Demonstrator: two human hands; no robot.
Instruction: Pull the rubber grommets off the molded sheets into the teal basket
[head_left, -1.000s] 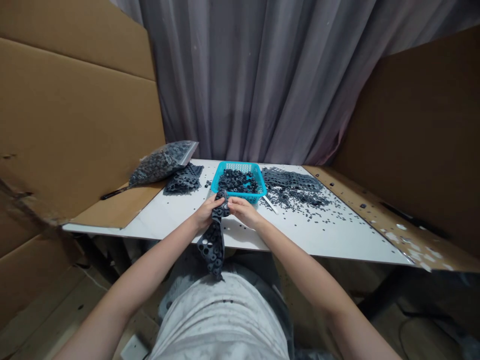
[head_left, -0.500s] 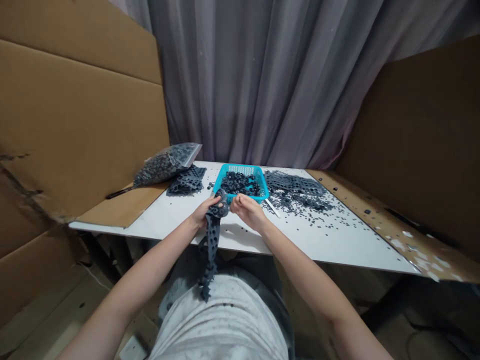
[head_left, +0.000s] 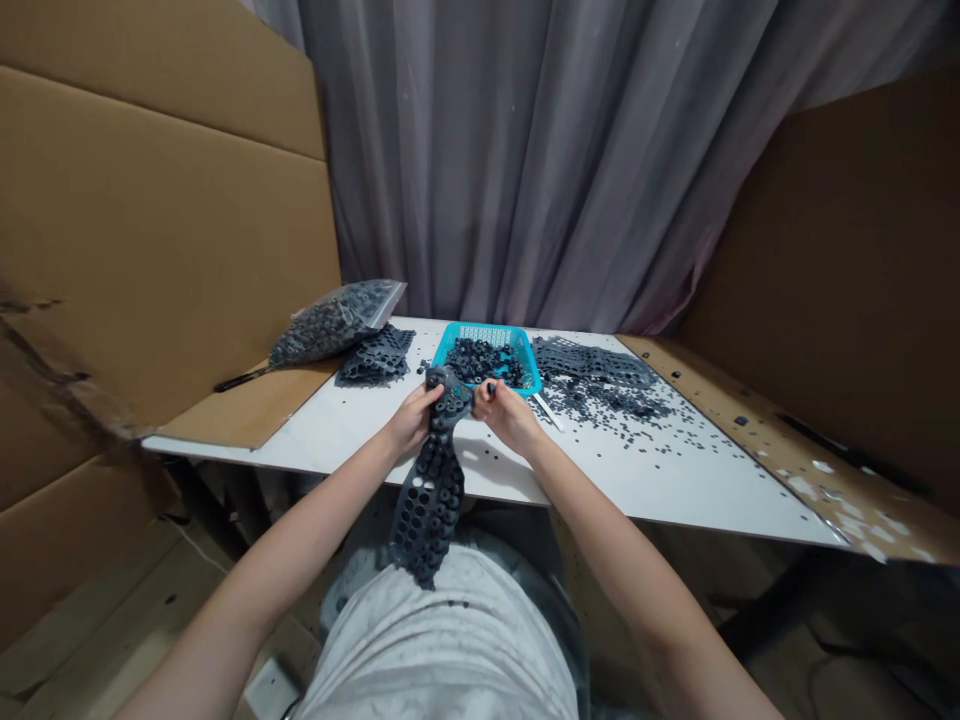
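My left hand (head_left: 412, 418) grips the upper end of a black perforated rubber sheet (head_left: 429, 500), which hangs over the table's front edge toward my lap. Some of its round holes are open, and others still have ring-shaped pieces in them. At the sheet's right edge my right hand (head_left: 511, 418) is closed, with a small black rubber piece (head_left: 491, 389) showing between the fingers. Just behind the hands stands a turquoise basket (head_left: 534, 378) holding many loose black rings (head_left: 480, 362).
On the left, a clear zip bag of black pieces (head_left: 330, 322) rests by folded perforated sheets (head_left: 377, 355). To the right lie more flat sheets (head_left: 592, 360), scattered black bits (head_left: 615, 402) and a white stick (head_left: 549, 412). Cardboard walls (head_left: 165, 220) flank the white table (head_left: 637, 480).
The hanging sheet has turned to show its broad holed face. My right hand has shifted slightly right, and a small black piece now shows in its fingers.
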